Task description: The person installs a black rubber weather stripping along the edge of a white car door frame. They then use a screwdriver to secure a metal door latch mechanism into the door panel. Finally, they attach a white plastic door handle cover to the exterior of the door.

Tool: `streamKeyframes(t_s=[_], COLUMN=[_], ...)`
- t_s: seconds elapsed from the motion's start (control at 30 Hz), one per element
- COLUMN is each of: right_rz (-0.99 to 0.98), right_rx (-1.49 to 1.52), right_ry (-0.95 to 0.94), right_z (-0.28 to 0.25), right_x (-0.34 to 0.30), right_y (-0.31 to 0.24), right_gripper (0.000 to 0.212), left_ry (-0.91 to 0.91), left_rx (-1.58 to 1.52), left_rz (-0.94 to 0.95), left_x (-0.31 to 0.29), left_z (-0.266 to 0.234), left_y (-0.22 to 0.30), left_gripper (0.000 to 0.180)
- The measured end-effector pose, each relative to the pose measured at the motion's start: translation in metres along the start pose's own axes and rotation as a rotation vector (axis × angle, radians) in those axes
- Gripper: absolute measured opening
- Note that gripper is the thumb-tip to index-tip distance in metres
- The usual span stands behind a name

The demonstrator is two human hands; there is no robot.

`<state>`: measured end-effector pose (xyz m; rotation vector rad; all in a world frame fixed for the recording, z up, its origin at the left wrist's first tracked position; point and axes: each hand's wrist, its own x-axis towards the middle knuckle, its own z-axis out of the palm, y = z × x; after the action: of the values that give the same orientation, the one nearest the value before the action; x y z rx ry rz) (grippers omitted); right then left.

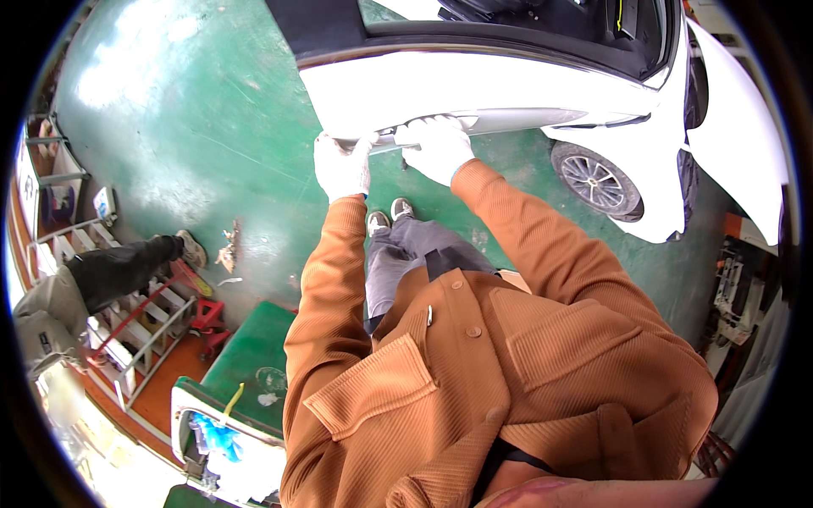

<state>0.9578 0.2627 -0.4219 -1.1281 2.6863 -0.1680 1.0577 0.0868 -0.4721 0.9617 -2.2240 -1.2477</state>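
Both my hands wear white gloves and are at the outer side of a white car door (491, 89). Close to the door's left end, my left hand (343, 169) has its thumb and fingers closed on the left end of the door handle (385, 138). Just to the right, my right hand (436, 148) curls its fingers over the other end of the handle. Most of the handle is hidden under the gloves; a short pale piece with a dark gap shows between them.
The car's front wheel (597, 180) and a white body panel (741, 118) are at the right. At left, a person's dark-trousered leg (127, 267) extends beside a metal stepladder (157, 339). A green-topped cart (254, 364) stands near my left elbow on the green floor (212, 152).
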Motion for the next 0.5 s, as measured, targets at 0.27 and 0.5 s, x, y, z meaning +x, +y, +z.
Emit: streamKeyframes(t_s=[0.27, 0.5], right_rz=[-0.026, -0.023], right_rx=[0.182, 0.157], right_ry=[0.235, 0.098], right_z=[-0.006, 0.000], right_x=[-0.014, 0.005], right_y=[0.004, 0.004], right_gripper=[0.046, 0.043], left_ry=[-0.058, -0.071], left_rx=[-0.160, -0.064], left_rz=[-0.130, -0.146], left_x=[0.008, 0.010], left_z=[-0.003, -0.008], left_y=[0.006, 0.004], left_gripper=[0.059, 0.057])
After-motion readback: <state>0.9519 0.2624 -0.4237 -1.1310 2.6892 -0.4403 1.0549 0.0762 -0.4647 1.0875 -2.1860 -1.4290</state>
